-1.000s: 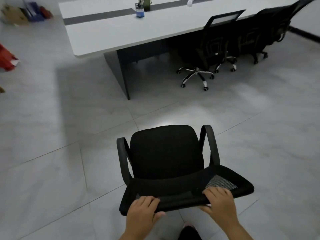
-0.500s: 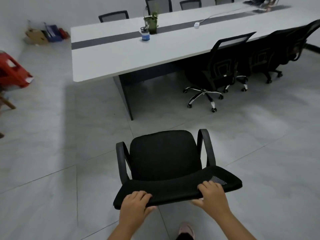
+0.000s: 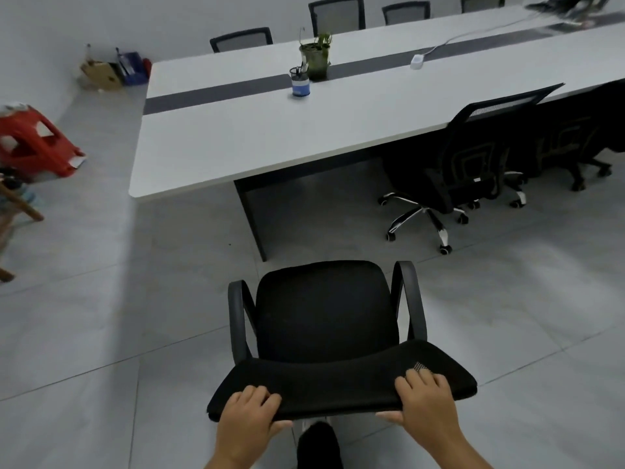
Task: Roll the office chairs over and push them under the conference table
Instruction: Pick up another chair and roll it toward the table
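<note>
- The left hand (image 3: 248, 419) is gripping the top edge of the black office chair's backrest (image 3: 341, 387) near its left end, four fingers curled over the top and the thumb tucked beneath the rim
- The right hand (image 3: 424, 402) is gripping the same edge near its right end, fingers lying over the mesh and the thumb reaching under the rim toward the middle
- The office chair (image 3: 324, 309) is standing on the grey tiled floor (image 3: 101, 316) directly in front of the person, its seat facing the conference table (image 3: 270, 130) and well apart from the table's near edge
- Both armrests, the left armrest (image 3: 236, 319) and the right armrest (image 3: 411, 299), are rising on either side of the seat
- A second chair (image 3: 473, 164) is sitting pushed partly under the table's near right side, and a third chair (image 3: 575, 140) is standing just beyond it
- More chair backs (image 3: 336, 13) are showing above the far side of the table
- A pen cup (image 3: 300, 83) and a potted plant (image 3: 318, 57) are standing just beside each other on the table's dark centre strip
- A red stool (image 3: 33, 143) is lying tilted at the left edge
</note>
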`<state>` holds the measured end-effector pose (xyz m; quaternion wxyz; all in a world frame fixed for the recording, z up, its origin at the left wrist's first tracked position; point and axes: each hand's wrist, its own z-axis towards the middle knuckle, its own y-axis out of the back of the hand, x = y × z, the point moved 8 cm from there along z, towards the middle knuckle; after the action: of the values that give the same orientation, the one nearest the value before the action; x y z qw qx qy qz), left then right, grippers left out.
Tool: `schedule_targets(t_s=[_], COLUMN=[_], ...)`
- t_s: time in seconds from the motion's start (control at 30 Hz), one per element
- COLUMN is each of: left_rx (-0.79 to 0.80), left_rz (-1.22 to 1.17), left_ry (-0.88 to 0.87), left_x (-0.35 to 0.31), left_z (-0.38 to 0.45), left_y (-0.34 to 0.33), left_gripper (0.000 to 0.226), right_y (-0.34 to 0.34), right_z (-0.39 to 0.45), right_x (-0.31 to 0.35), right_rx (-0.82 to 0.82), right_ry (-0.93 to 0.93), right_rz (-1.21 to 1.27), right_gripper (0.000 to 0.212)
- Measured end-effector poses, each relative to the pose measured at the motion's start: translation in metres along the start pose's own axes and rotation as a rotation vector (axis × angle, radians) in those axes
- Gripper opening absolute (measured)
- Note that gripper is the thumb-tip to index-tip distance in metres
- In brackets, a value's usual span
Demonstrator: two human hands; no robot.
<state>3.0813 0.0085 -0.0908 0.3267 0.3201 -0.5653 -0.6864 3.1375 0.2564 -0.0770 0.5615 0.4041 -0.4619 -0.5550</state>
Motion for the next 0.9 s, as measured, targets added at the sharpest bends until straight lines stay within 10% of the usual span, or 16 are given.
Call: schedule_targets(t_s=[0.9], left_rx=[-0.094], left_rz=[-0.114], left_ry=[0.164], left_x=[0.059], left_z=[0.392], left_y=[-0.045], left_gripper=[0.079], right_y=[-0.071], right_z=[0.364], right_x=[-0.162], right_rx=[-0.125], right_ry=[0.142], right_rz=[-0.095], right_gripper=[0.075])
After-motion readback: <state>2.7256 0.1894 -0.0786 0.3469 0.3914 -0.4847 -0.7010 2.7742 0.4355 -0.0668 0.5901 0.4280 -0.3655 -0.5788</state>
